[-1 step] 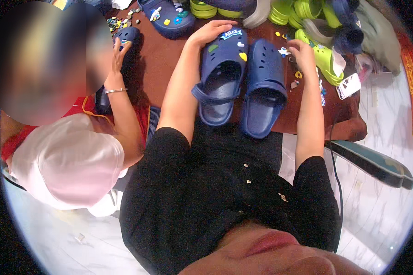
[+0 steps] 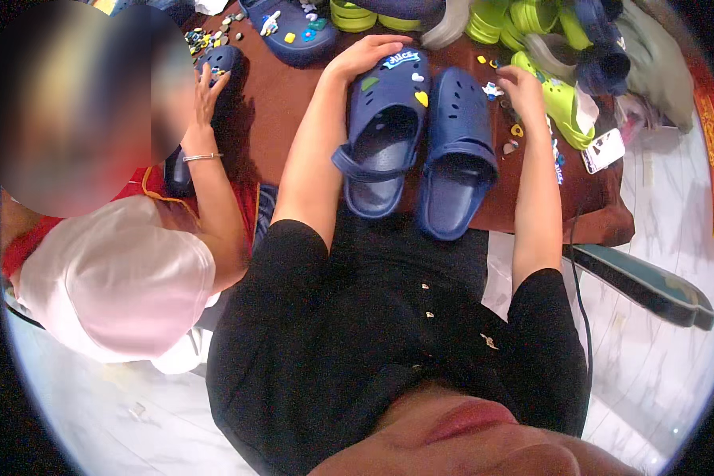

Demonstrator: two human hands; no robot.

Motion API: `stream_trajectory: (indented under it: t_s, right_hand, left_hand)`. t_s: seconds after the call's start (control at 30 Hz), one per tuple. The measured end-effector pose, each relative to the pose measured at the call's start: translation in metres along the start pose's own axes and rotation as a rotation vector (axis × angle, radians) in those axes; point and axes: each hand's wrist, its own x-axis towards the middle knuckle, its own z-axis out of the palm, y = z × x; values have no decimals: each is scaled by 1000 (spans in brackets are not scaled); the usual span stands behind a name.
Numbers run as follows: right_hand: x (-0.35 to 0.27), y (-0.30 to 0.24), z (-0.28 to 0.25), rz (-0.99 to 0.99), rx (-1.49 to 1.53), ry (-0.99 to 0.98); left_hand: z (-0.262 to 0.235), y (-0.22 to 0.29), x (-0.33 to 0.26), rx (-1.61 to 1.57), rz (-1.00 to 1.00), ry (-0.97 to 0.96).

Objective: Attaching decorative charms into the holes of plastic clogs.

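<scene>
Two navy blue clogs lie side by side on a brown table (image 2: pixel 278 119), toes pointing away from me. The left clog (image 2: pixel 381 131) carries several small charms on its toe. My left hand (image 2: pixel 369 54) lies over that toe, fingers curled around its far edge. The right clog (image 2: pixel 456 155) is plain. My right hand (image 2: pixel 522 89) rests just right of its toe, fingertips down on a small white and blue charm (image 2: pixel 493 90); whether it pinches the charm is unclear. A few loose charms (image 2: pixel 514 136) lie beside that hand.
A person in a white top sits at my left, one hand (image 2: pixel 205 95) on another navy clog (image 2: pixel 224 59). A heap of charms (image 2: pixel 206 36), a decorated blue clog (image 2: pixel 293 32), lime green clogs (image 2: pixel 567 107) and a white card (image 2: pixel 603 151) crowd the table. A teal chair (image 2: pixel 650 285) stands at right.
</scene>
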Motion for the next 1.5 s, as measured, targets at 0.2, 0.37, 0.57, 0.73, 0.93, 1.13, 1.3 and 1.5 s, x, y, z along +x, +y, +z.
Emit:
stream_trajectory:
  t_s: [0.2, 0.37, 0.57, 0.73, 0.93, 1.13, 1.3, 1.5]
  right_hand:
    - [65, 11, 30, -185, -199, 0]
    - [78, 12, 51, -185, -394, -1]
    - [68, -19, 42, -127, -276, -80]
    - [34, -142, 23, -162, 547, -497]
    - [3, -213, 58, -512, 171, -774]
    - [3, -211, 74, -445, 37, -823]
    - [3, -208, 73, -441, 102, -801]
    - [-5, -216, 56, -897, -236, -743]
  left_hand:
    - [-6, 0, 0, 24, 31, 26]
    - [-4, 4, -3, 18, 3, 3]
    - [-7, -3, -3, 79, 61, 23]
    - [-12, -10, -1, 106, 65, 29]
    - [-18, -16, 9, 67, 119, -70]
    - [-13, -25, 17, 49, 132, -69]
    - [-13, -23, 16, 125, 130, -28]
    - [-12, -25, 15, 207, 159, -17]
